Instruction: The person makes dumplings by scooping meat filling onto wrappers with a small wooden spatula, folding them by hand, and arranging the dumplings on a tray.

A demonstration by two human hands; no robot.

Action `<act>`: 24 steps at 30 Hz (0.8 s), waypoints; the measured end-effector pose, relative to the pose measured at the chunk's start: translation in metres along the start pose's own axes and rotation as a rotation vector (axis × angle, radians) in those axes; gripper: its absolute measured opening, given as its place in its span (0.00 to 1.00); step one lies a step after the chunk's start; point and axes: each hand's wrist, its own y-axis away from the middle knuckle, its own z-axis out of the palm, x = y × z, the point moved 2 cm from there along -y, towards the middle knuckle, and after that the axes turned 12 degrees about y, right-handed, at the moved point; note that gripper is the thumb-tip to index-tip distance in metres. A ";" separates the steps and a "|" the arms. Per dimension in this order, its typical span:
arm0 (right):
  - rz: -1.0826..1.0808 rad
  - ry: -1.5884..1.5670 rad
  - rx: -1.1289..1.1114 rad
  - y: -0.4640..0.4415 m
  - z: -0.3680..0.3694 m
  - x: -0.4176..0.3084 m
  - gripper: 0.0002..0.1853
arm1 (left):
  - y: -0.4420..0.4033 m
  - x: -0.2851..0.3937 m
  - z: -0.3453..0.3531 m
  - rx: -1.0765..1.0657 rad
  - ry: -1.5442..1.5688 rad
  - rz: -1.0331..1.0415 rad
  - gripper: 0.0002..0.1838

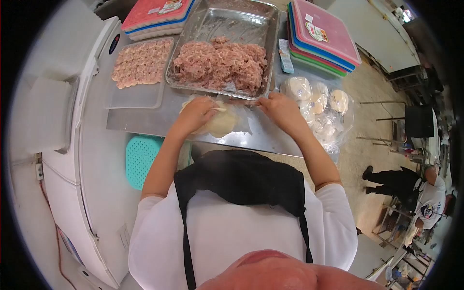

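A large metal tray [222, 21] holds a mound of minced meat [220, 63]. Just below its front edge, my left hand [198, 112] has bent fingers on pale round dough wrappers [221, 122] lying on the metal table. My right hand [280, 110] is closed near the tray's front right corner, at the end of a thin, flat thing that I cannot make out. To its right sit bagged stacks of round wrappers [319, 104]. At the left, a clear tray [135, 100] carries rows of small filled pieces [143, 60].
Stacked lidded containers stand at the back left [157, 14] and back right [321, 31]. A small packet [285, 55] lies beside the right stack. Below the table's left side is a turquoise basket [140, 162]. Another person [415, 193] stands at the far right.
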 end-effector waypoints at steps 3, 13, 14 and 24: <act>0.004 -0.063 0.065 -0.007 -0.017 -0.005 0.10 | 0.007 -0.001 -0.008 0.188 0.212 -0.157 0.13; -0.264 0.225 0.128 -0.085 0.037 -0.029 0.10 | 0.007 -0.011 0.033 0.124 0.045 0.035 0.13; -0.345 0.243 0.149 -0.082 0.039 -0.039 0.09 | 0.008 -0.015 0.027 0.121 0.107 -0.030 0.13; -0.145 0.219 0.099 -0.097 0.049 -0.067 0.09 | 0.064 -0.061 -0.084 0.798 1.105 -0.287 0.17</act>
